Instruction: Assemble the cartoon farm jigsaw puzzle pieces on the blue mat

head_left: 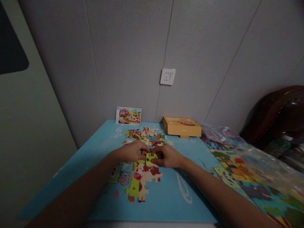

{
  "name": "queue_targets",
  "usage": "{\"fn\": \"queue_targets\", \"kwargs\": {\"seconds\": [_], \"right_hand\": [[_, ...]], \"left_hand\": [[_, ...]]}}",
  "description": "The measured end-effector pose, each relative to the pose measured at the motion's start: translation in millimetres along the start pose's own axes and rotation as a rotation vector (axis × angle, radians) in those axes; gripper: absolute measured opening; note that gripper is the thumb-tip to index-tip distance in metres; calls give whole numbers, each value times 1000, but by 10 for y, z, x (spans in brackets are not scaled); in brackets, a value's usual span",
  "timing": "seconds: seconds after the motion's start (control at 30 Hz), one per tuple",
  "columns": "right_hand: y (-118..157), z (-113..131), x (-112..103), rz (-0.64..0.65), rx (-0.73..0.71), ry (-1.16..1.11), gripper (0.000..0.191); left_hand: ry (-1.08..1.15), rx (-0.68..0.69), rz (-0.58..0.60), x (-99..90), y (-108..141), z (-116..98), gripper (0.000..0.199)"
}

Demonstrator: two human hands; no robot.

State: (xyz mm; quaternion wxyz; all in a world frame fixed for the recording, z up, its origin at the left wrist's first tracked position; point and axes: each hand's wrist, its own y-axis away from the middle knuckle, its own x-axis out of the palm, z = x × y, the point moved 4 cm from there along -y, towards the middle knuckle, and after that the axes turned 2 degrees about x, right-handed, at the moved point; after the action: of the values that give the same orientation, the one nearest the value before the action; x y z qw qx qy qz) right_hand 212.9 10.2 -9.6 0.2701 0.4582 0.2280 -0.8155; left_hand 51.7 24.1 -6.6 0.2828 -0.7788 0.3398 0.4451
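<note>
My left hand (135, 150) and my right hand (169, 155) meet over a partly joined jigsaw puzzle (142, 180) with a brown-and-white cow on it. Between the thumb and fingers of my right hand is a yellow-green puzzle piece (150, 159), at the upper edge of the joined part. The bent fingers of my left hand close at the left of that piece, on a puzzle piece mostly hidden by them. Beyond both hands lies a pile of loose puzzle pieces (146, 133), partly overlapping.
A farm picture card (129, 116) leans on the wall behind the blue tabletop (95, 152). An orange-yellow box (182, 129) stands at the back right. Clear plastic wrap (256, 155) and colourful picture sheets (237, 171) lie along the right side. A socket (167, 77) is on the wall.
</note>
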Motion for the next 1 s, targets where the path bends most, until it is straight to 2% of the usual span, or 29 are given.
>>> {"fn": "queue_targets", "kwargs": {"seconds": [0.23,0.47,0.57,0.9,1.0], "right_hand": [[6,24,-20,15,-23,72,14],[9,29,-19,32,-45,82,31],[8,27,-21,33,-35,70,30],[1,8,-33,31,-11,46,30],[-2,2,-29,24,-16,44,28]], "left_hand": [[8,17,-23,17,2,16,26],[0,-14,-15,-4,7,-28,24],[5,-27,-2,-18,14,-51,32],[-25,10,3,1,21,-51,33],[-36,19,3,15,20,-30,40]]}}
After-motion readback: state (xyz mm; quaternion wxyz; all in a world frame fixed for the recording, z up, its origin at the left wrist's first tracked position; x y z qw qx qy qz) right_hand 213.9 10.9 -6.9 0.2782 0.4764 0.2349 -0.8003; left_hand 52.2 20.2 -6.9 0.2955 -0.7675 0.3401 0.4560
